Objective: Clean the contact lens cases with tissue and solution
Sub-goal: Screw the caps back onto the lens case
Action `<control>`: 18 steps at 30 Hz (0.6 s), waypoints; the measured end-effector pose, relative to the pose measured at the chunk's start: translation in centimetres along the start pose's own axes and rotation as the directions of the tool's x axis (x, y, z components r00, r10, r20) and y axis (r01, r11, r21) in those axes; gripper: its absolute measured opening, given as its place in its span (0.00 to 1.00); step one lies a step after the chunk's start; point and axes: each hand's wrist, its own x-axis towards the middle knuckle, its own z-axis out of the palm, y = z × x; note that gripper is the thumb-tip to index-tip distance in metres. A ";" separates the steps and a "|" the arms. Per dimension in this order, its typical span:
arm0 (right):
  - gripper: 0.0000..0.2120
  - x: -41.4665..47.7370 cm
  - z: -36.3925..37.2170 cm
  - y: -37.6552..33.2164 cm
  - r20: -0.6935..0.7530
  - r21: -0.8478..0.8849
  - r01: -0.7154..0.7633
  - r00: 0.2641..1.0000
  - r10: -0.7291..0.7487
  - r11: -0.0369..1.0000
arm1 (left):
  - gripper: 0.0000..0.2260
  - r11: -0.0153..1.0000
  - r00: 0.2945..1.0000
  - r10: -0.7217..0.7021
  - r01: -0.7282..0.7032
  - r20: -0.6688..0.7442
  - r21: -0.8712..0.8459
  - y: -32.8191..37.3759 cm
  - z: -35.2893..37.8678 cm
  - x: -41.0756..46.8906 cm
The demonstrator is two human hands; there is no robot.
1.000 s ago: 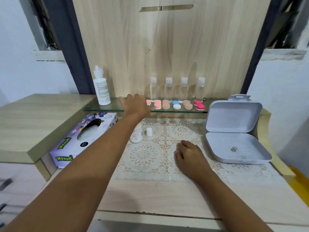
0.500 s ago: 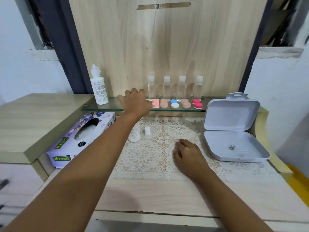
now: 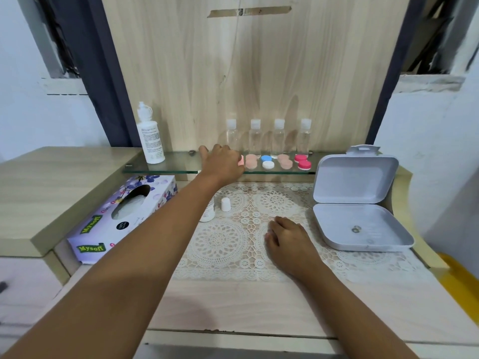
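One wide-angle view, worn on the head, looks forward and down from over the near edge of the tabletop (image 3: 259, 307) toward the glass shelf (image 3: 178, 165). The shelf sits mid-frame, close enough that the outstretched left hand (image 3: 223, 164) reaches it; the wooden back panel (image 3: 259, 73) fills the frame above it.

Five lens cases sit in a row on your glass shelf (image 3: 181, 167), lids on: a pink case (image 3: 241, 160) mostly under your left hand (image 3: 223, 164), a peach case (image 3: 251, 161), a blue and white case (image 3: 267, 161), a second peach case (image 3: 284, 161) and a red case (image 3: 302, 161). The white solution bottle (image 3: 151, 141) stands near the shelf's left end. The purple tissue box (image 3: 103, 224) lies below.
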 end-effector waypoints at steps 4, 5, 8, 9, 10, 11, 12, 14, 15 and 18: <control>0.09 0.0 0.0 0.0 0.001 0.003 -0.008 1.000 0.008 1.000 | 0.12 1.000 1.000 0.005 -0.005 -0.014 -0.005 -0.1 0.2 0.1; 0.08 0.0 0.0 0.0 0.002 0.000 -0.007 1.000 0.007 1.000 | 0.12 1.000 1.000 0.009 -0.009 -0.023 -0.001 -0.1 0.2 0.1; 0.09 0.0 0.0 0.0 -0.001 -0.011 -0.002 1.000 0.002 1.000 | 0.12 1.000 0.997 0.013 -0.011 -0.071 0.022 0.0 0.0 0.0; 0.11 0.0 0.0 0.0 -0.002 -0.013 0.001 1.000 -0.001 1.000 | 0.12 1.000 0.995 0.011 -0.009 -0.096 0.022 0.0 -0.1 -0.1; 0.12 0.0 0.0 -0.1 -0.004 -0.012 0.003 1.000 -0.003 1.000 | 0.12 1.000 0.992 0.007 -0.006 -0.125 0.011 0.0 -0.2 -0.2; 0.13 0.0 0.0 -0.1 -0.007 -0.008 0.005 1.000 -0.005 1.000 | 0.12 1.000 0.988 0.003 -0.004 -0.157 -0.008 0.0 -0.5 -0.3; 0.14 0.0 0.0 -0.1 -0.009 -0.005 0.005 1.000 -0.005 1.000 | 0.12 1.000 0.981 -0.003 -0.002 -0.192 -0.028 0.0 -0.7 -0.5; 0.14 0.0 0.0 -0.1 -0.002 -0.004 0.001 1.000 -0.001 1.000 | 0.13 0.997 0.967 -0.015 -0.004 -0.255 -0.073 -0.1 -1.4 -1.1; 0.13 0.0 -0.1 -0.2 0.004 -0.004 -0.004 1.000 0.004 1.000 | 0.13 0.993 0.960 -0.020 -0.013 -0.280 -0.114 -0.1 -1.8 -1.5; 0.12 0.0 -0.2 -0.2 0.012 -0.003 -0.004 1.000 0.004 1.000 | 0.15 0.933 0.957 0.003 -0.107 -0.289 -0.343 -0.1 -2.5 -3.4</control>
